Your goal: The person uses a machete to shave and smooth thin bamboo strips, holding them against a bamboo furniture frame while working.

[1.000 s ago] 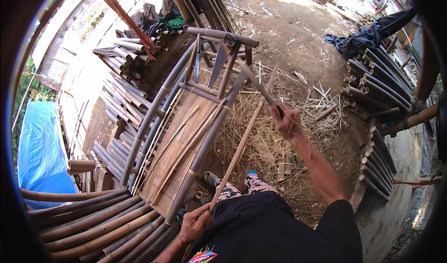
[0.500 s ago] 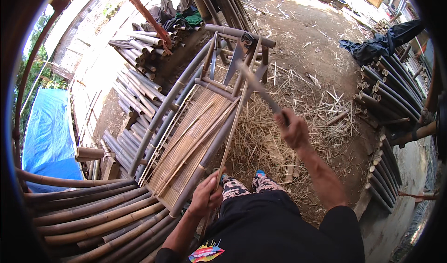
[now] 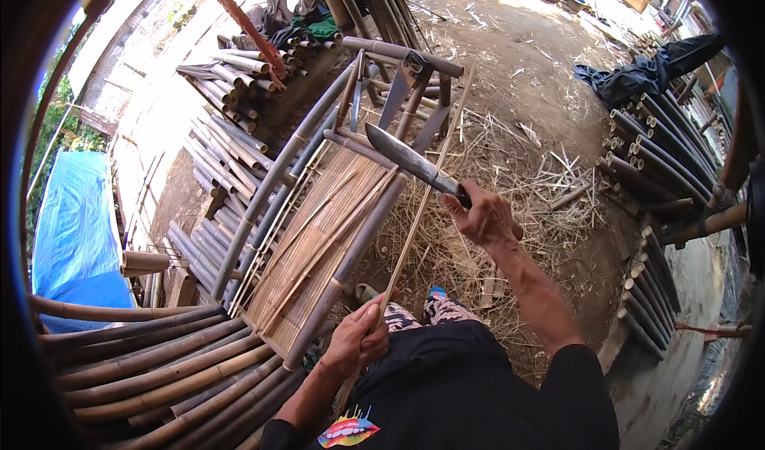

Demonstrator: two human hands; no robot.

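Observation:
My right hand (image 3: 484, 217) is wrapped round the handle of a machete (image 3: 405, 158), its broad blade pointing to the far left. The blade lies across a long, thin bamboo strip (image 3: 416, 228); whether they touch I cannot tell. My left hand (image 3: 357, 343) grips the strip low down, close to my body, and the strip slants away to the far right. Left of it stands a bamboo bench (image 3: 307, 239) with a slatted top, on which several loose strips lie. A saw (image 3: 393, 103) rests upright against the bench's far end frame.
Bamboo poles (image 3: 159, 370) fill the near left, with more stacks (image 3: 231, 151) beyond the bench. Pole bundles (image 3: 665, 143) stand at the right under a dark cloth (image 3: 649, 76). Shavings (image 3: 526, 203) litter the dirt floor. A blue tarp (image 3: 76, 235) hangs at the far left.
The machete has swung down and toward me, its blade turning left across the strip. The strip's far end has shifted right, away from the bench frame. My left hand still grips the strip.

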